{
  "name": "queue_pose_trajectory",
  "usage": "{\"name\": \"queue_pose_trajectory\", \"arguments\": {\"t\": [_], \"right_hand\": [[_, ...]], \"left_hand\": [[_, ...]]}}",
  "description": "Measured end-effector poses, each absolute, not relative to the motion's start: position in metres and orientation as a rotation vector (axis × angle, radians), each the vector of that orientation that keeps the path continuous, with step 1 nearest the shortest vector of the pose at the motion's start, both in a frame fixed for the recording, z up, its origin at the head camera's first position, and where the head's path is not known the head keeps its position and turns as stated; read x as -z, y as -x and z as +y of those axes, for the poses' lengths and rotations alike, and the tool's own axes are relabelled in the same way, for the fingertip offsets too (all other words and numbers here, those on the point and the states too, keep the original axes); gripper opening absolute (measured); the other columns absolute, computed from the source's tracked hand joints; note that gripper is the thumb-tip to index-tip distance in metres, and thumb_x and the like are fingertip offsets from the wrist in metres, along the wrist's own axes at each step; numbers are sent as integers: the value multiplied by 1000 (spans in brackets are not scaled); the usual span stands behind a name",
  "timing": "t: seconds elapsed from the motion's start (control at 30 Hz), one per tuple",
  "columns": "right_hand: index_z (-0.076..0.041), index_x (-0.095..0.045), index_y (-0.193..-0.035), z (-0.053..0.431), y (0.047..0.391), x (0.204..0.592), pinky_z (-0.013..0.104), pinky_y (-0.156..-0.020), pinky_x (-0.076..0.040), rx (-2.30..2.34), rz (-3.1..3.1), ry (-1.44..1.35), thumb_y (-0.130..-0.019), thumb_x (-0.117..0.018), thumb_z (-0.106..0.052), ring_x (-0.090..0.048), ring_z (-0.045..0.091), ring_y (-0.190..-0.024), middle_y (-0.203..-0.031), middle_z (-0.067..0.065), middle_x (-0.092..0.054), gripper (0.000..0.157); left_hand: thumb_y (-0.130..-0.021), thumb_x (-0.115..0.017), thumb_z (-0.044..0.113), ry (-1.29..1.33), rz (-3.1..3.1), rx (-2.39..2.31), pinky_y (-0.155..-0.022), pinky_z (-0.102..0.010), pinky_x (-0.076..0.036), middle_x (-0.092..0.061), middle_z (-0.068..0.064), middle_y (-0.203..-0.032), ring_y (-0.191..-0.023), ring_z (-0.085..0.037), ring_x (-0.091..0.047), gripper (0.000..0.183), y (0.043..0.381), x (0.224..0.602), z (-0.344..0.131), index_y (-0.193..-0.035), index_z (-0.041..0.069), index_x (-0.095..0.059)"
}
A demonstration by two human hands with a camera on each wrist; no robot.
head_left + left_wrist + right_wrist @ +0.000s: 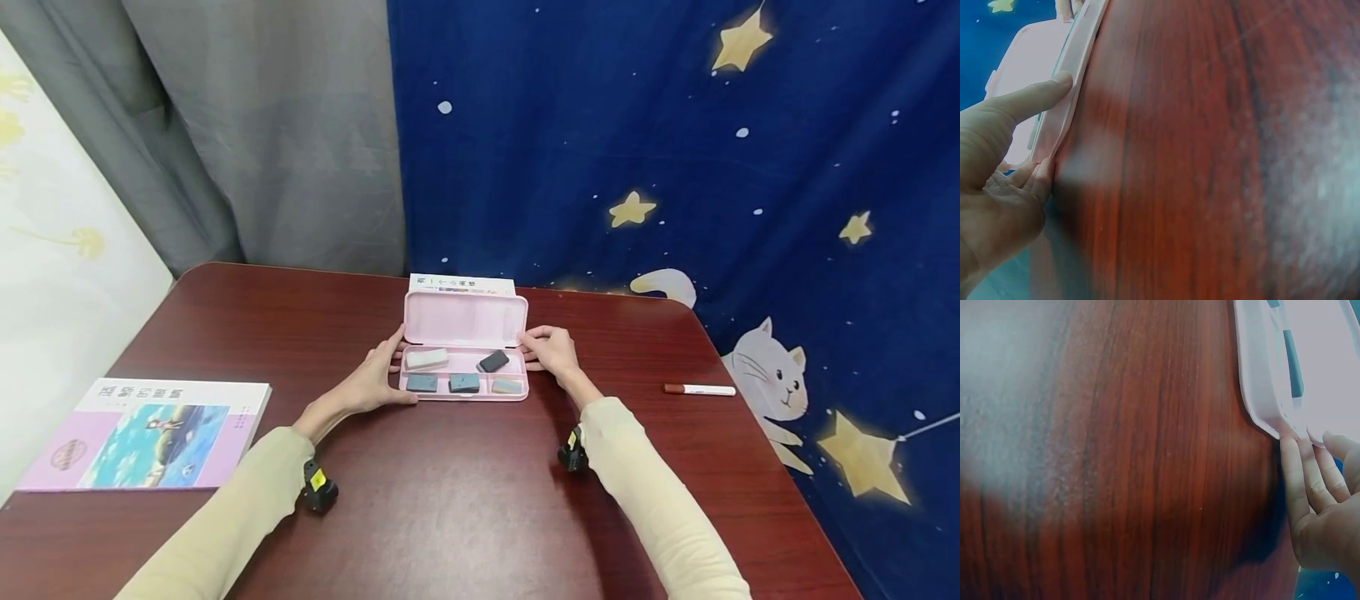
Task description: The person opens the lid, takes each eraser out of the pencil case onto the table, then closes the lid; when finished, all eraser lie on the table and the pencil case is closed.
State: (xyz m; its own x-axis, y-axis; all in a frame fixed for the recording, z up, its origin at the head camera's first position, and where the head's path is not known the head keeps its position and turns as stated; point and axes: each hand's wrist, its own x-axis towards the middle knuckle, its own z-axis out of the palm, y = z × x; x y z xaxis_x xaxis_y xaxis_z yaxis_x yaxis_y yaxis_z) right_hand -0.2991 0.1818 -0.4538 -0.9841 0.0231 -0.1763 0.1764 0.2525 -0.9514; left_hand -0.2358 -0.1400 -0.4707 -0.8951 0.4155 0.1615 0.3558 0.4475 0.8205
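Note:
An open pink case (465,398) with compartments lies on the table, its lid (466,319) raised at the back. Inside are a white block (427,359), a black block (492,361), two blue-grey blocks (464,383) and a beige and pale blue block (507,386), all eraser-like. My left hand (372,379) holds the case's left end, thumb (1054,90) along the front edge and fingers at the end wall. At the right end, my right hand (553,350) has its fingers (1295,478) against the case wall and its thumb at the lid's lower corner.
Behind the lid stands a white printed box or book (461,284). A picture-covered book (150,433) lies at the table's left. On the right is a brown-capped white marker (699,389). Curtains (525,142) hang beyond the table's far edge.

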Motion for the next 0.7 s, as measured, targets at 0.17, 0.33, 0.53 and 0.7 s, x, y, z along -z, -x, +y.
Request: {"name": "queue_pose_trajectory", "arguments": {"t": [0.17,0.33,0.53,0.7], "right_hand": [[6,-65,-104,181,295,451,32,-60,-59,1851,2370,-165,-90,-67,-8,-68,17,-66,-82,16,-70,20],[8,-62,-111,180,288,443,35,-65,-59,1822,2402,-98,-89,-65,0,-70,25,-75,-93,23,-70,24],[7,-61,-116,182,281,440,35,-67,-59,1760,2462,-27,-89,-63,3,-70,30,-83,-99,25,-68,27],[8,-63,-114,183,277,440,33,-65,-59,1625,2638,143,-87,-67,1,-70,32,-80,-93,21,-68,28]], "left_hand": [[-67,-87,5,-713,2627,-1443,-100,-46,-45,-38,-24,-132,-120,-36,-38,118,237,469,-141,-152,-5,-6],[-68,-87,6,-722,2642,-1409,-99,-46,-45,-38,-25,-131,-119,-37,-38,117,237,468,-140,-151,-6,-5],[-68,-87,5,-722,2645,-1405,-99,-47,-45,-38,-26,-130,-119,-39,-38,117,235,467,-141,-151,-8,-5],[-70,-87,8,-724,2643,-1376,-100,-47,-44,-37,-26,-132,-120,-41,-36,118,234,467,-141,-151,-6,-3]]}}
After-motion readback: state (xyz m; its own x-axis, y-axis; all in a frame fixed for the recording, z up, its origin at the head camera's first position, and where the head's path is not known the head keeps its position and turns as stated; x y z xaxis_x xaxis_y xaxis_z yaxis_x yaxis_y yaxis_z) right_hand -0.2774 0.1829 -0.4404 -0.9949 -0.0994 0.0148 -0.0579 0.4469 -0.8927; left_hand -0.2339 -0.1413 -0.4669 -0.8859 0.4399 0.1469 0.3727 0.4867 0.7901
